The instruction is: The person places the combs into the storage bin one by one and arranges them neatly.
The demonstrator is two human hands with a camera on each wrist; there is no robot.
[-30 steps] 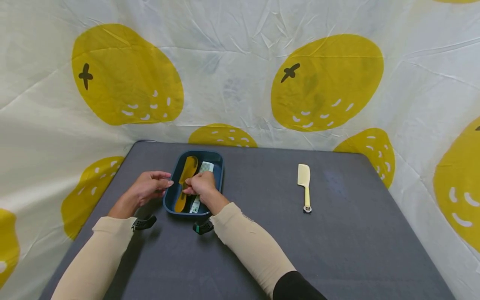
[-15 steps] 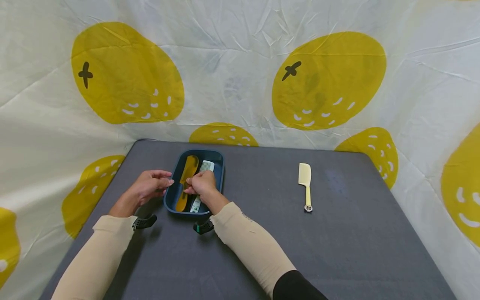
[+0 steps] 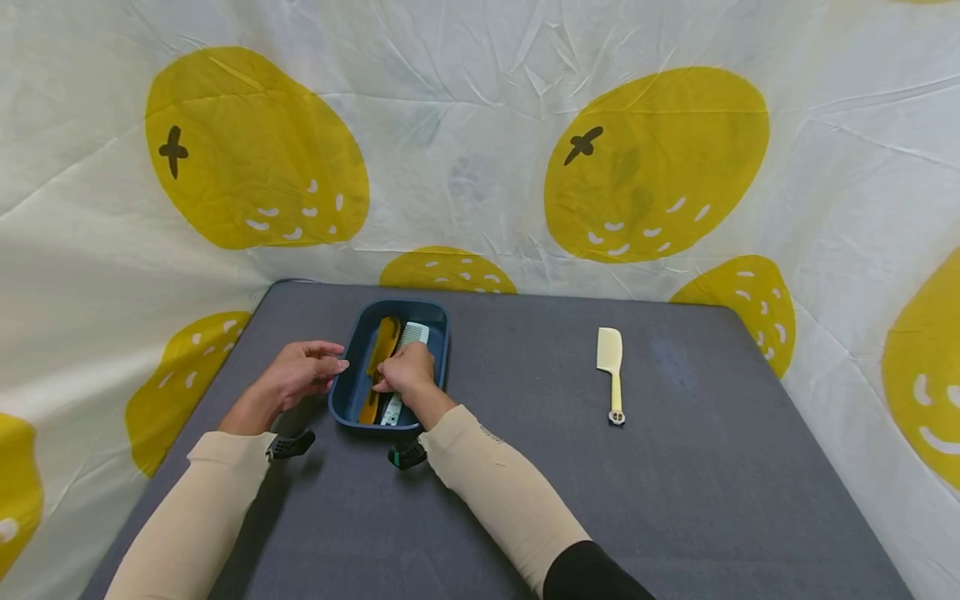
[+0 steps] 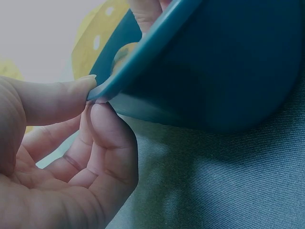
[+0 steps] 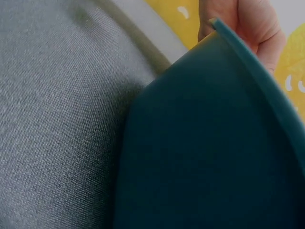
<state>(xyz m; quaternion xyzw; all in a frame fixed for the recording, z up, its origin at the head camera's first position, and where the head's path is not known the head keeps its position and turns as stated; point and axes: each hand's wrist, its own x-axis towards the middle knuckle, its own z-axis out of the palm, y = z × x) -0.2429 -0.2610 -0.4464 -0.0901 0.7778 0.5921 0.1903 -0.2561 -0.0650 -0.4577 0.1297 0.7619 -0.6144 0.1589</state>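
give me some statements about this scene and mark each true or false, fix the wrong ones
1. The left hand pinches the rim of the blue tray. True.
2. The cream comb lies inside the tray. False: the cream comb lies on the table, to the right of the tray.
3. The right hand reaches into the tray and holds the amber item. True.
4. The pale toothed comb lies left of the amber item. False: the pale toothed comb lies to its right.
5. The cream comb's handle points toward the person. True.
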